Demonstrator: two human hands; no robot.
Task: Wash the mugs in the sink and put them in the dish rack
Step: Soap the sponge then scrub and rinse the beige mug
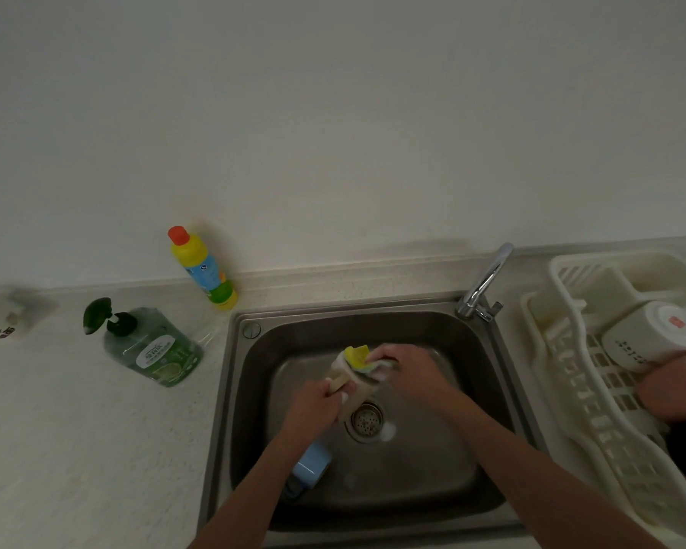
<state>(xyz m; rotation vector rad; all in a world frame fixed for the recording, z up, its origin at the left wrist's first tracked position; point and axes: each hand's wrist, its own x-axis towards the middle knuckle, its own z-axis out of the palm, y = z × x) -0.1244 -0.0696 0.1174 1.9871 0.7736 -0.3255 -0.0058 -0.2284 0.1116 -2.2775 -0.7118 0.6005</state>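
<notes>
Over the sink (254, 390) my left grip (313, 406) clamps one beige mug (347, 380); my right grip (404, 370) clamps one sponge (359, 356) against it. One blue mug (311, 465) lies below; two mugs (650, 338) sit in the dish rack (571, 390). Two bottles (151, 346) stand on the bench (76, 449).

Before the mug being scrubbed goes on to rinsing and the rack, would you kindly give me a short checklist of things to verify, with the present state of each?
1. Mug held firmly: ok. The left hand grips the beige mug over the sink.
2. Sponge on the mug: ok. The right hand presses the yellow sponge against its rim.
3. Rinse water running: not ok. No stream shows at the faucet.
4. Free space in the dish rack: ok. A white mug and a pink mug lie at its far end; the near slots look bare.
5. Mugs left to wash: not ok. A blue mug lies in the sink.
6. Inside of the beige mug clean: cannot tell.
</notes>
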